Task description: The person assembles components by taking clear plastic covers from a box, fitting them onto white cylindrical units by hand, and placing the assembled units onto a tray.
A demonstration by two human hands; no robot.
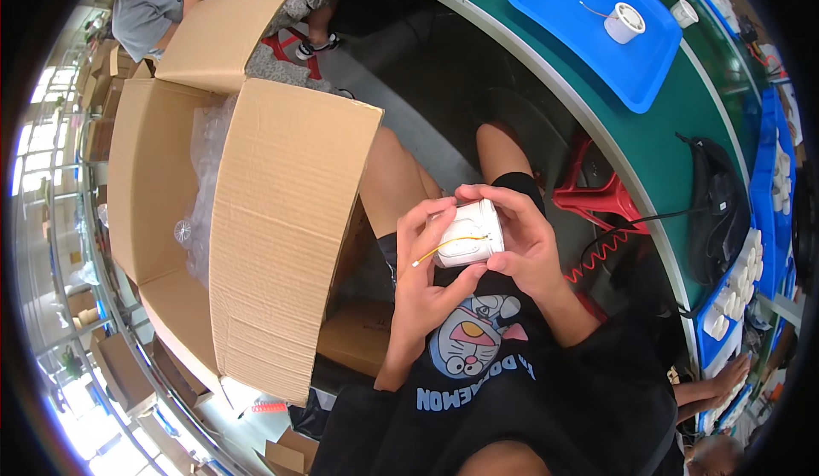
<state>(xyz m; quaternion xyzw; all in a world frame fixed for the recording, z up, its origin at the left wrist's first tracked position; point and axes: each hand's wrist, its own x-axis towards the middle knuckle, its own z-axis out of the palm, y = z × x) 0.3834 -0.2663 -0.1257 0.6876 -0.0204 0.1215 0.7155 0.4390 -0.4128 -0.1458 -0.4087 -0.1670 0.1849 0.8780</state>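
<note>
Between both my hands, above my lap, is a white cylindrical housing (469, 230) lying on its side. My left hand (415, 263) is closed around its left end, with fingers on top and the thumb below. My right hand (531, 241) grips the right end, thumb underneath and fingers over the top. From the housing's side a short yellow wire lead (450, 241) runs left, ending in a small white plug near my left fingers. The housing's underside is hidden.
An open cardboard box (294, 211) with clear plastic bags (211, 169) inside stands at left. On the green table (529, 66), a blue tray (589, 15) bears a white round part (624, 24). A black bag (718, 207) and red stool (601, 188) are at right. Another person (158, 7) sits upper left.
</note>
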